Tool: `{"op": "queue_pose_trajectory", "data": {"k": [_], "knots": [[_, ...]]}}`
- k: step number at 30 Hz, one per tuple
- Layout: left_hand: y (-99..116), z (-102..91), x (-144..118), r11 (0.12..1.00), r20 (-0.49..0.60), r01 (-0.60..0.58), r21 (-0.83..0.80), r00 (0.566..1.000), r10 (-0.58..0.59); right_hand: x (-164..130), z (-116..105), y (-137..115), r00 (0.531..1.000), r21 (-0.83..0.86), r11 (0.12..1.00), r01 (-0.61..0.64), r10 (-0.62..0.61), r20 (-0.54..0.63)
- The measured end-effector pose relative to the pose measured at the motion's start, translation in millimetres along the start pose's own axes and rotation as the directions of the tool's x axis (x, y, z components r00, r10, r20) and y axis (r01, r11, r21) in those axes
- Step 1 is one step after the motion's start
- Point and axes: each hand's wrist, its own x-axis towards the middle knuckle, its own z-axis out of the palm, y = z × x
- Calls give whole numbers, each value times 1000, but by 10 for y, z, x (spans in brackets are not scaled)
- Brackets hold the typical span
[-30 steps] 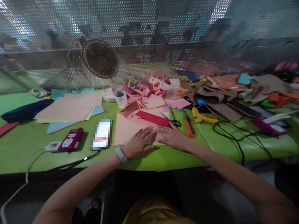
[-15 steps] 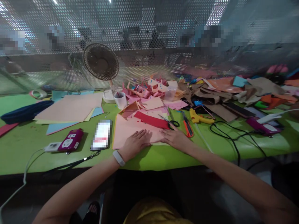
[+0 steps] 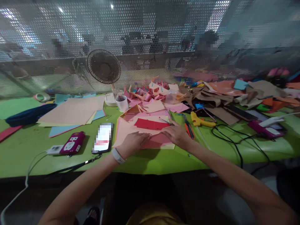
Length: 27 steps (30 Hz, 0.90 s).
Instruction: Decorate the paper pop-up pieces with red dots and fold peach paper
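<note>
A person seated at a green table [image 3: 164, 159] presses both hands onto a pink sheet of paper [image 3: 154, 141] lying at the near edge of the work surface, directly in front of them. The left hand [image 3: 132, 143], a white band at its wrist, rests on the sheet's left part with fingers laid flat and close together, gripping nothing; the right hand [image 3: 176, 135] lies on its right part, fingers likewise flat and pointing inward, so the two sets of fingertips nearly meet over the middle of the sheet. The paper's long axis runs left to right across the table, parallel to the table's edge, and both hands are equally close to it, each covering one end. The sheet looks thin and matte, a deeper pink than the pale peach sheets [image 3: 124, 129] beneath it, and whether it is doubled over under the palms cannot be told. A red strip [image 3: 150, 124] lies just beyond the hands, with scissors [image 3: 167, 122] near the right fingertips and an orange craft knife [image 3: 188, 128] just to their right. A phone [image 3: 102, 137] sits near the left hand, and a small fan [image 3: 103, 66] stands well behind amid piled paper scraps [image 3: 152, 90].
</note>
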Motion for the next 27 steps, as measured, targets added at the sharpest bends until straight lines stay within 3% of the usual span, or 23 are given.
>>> {"op": "queue_pose_trajectory", "data": {"k": [3, 6, 9, 13, 17, 23, 25, 27], "knots": [[-28, -199, 32, 999, -26, 24, 28, 999, -23, 24, -30, 33, 997, 115, 993, -41, 48, -58], [-56, -445, 51, 998, 23, -36, 49, 999, 35, 16, -79, 69, 981, 294, 947, -130, 166, -101], [-55, -726, 61, 999, 33, -24, 49, 999, 22, 31, -124, 102, 955, 517, 823, -236, 296, -35], [-42, -1063, 76, 994, 40, -18, 106, 999, 14, 130, -141, 110, 926, 730, 625, -276, 377, 27], [0, -1328, 56, 994, -120, 61, 89, 992, -50, 276, -227, 43, 872, 839, 475, -265, 490, -2], [223, -1692, -21, 974, -289, 36, 223, 957, 31, 551, -474, -53, 815, 855, 504, -122, 543, -204], [265, -1763, 3, 952, -374, -8, 305, 919, 127, 648, -549, -52, 790, 820, 568, -72, 534, -301], [277, -1794, 42, 922, -456, -89, 378, 849, 269, 714, -630, -43, 766, 752, 658, -15, 491, -414]]}}
